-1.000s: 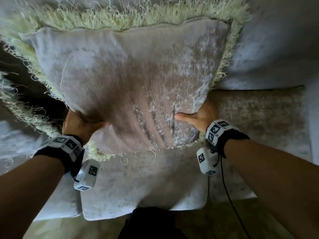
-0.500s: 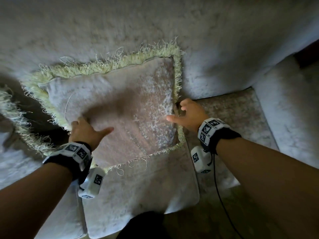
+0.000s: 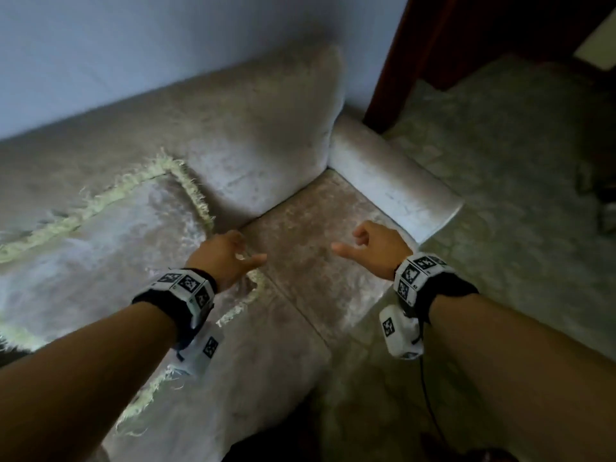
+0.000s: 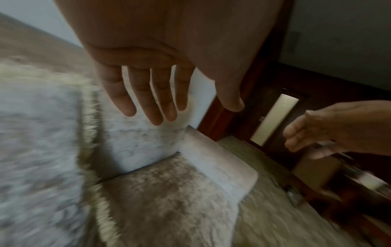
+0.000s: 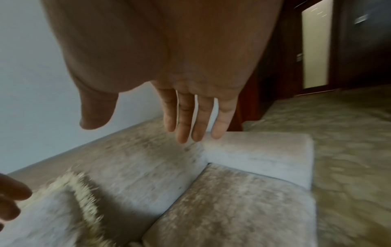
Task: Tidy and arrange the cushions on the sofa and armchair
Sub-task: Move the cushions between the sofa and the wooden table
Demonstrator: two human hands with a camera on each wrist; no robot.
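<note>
Above sofa [image 3: 300, 281]: left hand [image 3: 225, 255] and right hand [image 3: 376, 245] released, fingers loose; fringed cushion [image 3: 100, 248] against backrest.

Head downward; wrists along fingers [image 4: 148, 100]

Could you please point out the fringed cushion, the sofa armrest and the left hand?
fringed cushion [image 3: 110, 248]: head view, on its velvet face.
sofa armrest [image 3: 393, 181]: head view, on its rounded top.
left hand [image 3: 223, 255]: head view, on its back.
</note>
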